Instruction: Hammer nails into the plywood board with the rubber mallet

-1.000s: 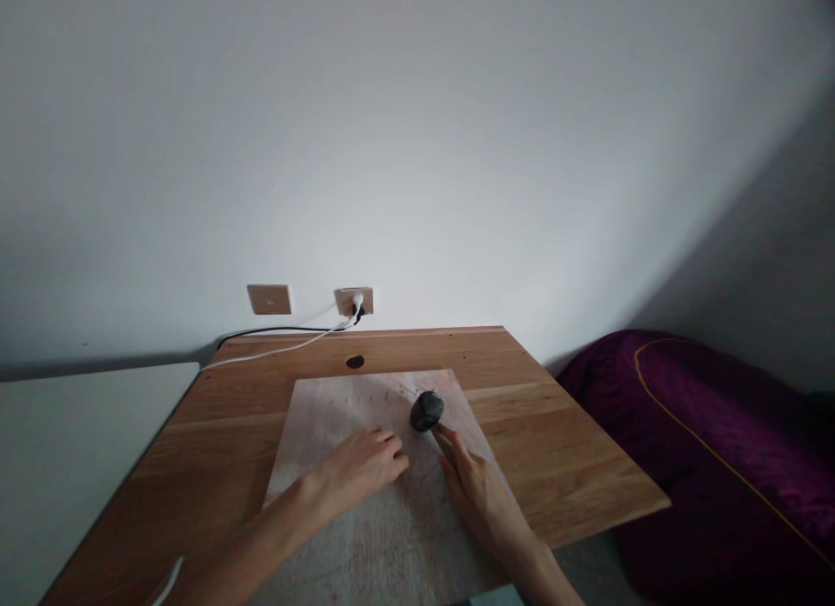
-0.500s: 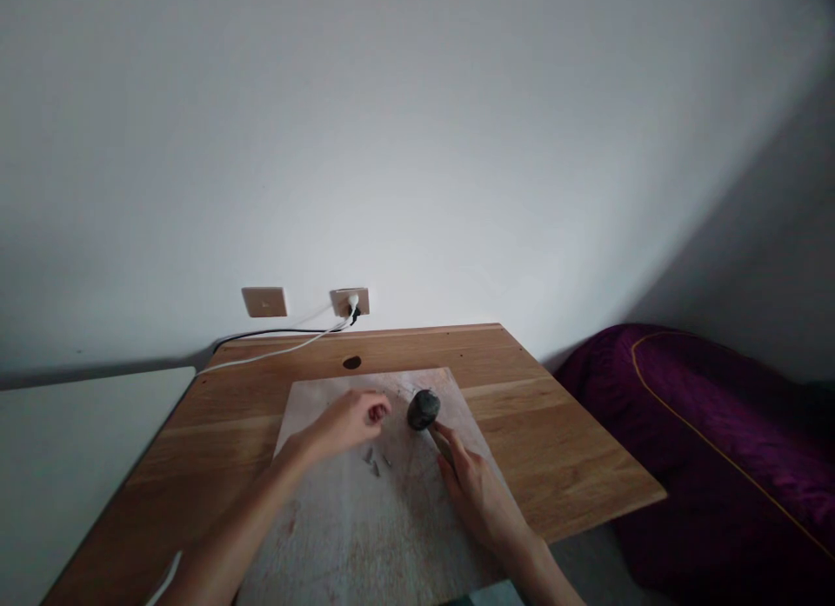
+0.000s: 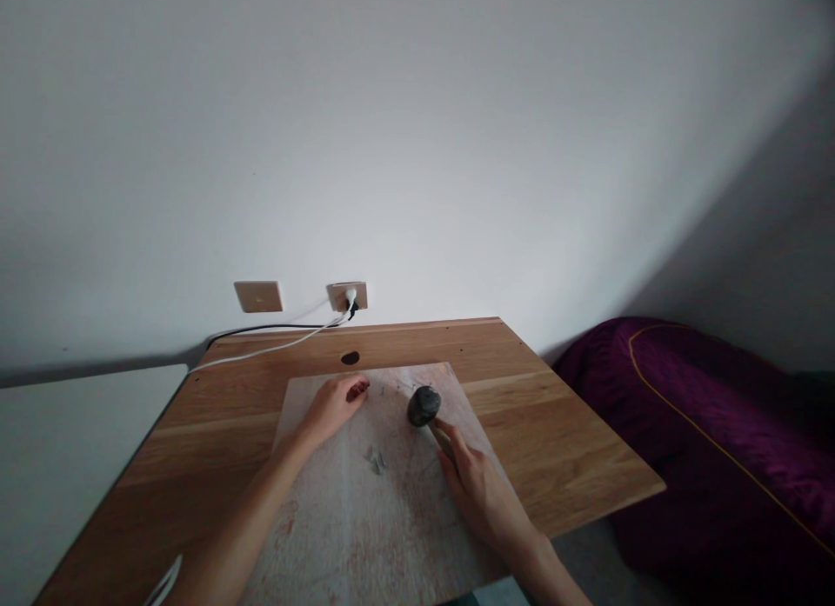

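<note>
My right hand [image 3: 479, 489] grips the pale handle of a mallet [image 3: 424, 406] with a thick black head. The head is over the right part of a worn, whitish board [image 3: 365, 536]; whether it touches the board I cannot tell. My left hand [image 3: 336, 404] is above the board's far left part with its fingers curled in. What those fingers hold, if anything, is hidden. Between the hands, a little nearer to me, lies a small cluster of thin grey pieces [image 3: 375, 460]. Fine bits [image 3: 405, 384] are scattered near the board's far edge.
Beneath the board is a wooden table [image 3: 554, 432] with a dark round hole [image 3: 350, 358]. White and black cables run to a wall socket [image 3: 348, 296]. At the left stands a white surface [image 3: 84, 467]. Purple fabric [image 3: 626, 397] bulges at the right, beyond the table's edge.
My left hand has moved left and slightly away from me, off from the mallet head. The right hand and mallet have hardly moved. The grey pieces now look more bunched together.
</note>
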The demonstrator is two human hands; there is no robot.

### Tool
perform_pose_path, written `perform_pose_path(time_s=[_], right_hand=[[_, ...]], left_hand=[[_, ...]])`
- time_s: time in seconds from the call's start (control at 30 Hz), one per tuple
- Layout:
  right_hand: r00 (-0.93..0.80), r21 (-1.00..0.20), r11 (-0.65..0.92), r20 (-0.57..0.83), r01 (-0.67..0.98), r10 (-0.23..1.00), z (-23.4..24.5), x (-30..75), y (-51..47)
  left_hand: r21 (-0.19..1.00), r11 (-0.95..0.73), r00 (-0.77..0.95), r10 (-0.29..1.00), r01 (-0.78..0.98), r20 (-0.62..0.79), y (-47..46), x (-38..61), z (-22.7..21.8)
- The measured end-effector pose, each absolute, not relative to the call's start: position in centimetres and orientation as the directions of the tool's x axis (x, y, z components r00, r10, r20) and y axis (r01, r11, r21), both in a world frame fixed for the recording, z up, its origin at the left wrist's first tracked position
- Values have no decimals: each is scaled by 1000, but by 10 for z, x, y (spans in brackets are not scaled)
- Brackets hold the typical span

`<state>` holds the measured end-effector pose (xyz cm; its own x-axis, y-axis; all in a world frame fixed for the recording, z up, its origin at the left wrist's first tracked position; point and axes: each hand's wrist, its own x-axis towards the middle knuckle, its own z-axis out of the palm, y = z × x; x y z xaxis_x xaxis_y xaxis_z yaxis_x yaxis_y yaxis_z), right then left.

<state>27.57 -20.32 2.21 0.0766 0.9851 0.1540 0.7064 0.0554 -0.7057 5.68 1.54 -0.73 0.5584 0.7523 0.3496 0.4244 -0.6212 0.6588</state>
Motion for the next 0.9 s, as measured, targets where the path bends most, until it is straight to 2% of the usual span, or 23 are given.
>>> perform_pose_path(time_s=[0.17,0.53,0.9], right_hand=[[66,-698,81,181,711,981,17,277,-201],[71,-658,39,140,752,988,12,279,-201],[64,-584,58,186,810,980,28,275,-171]], left_hand=[[573,-706,618,682,416,392,19,58,-3],[771,-580,597,725,262,343,33,61,-17],[683,-654,592,704,326,392,33,60,-23]])
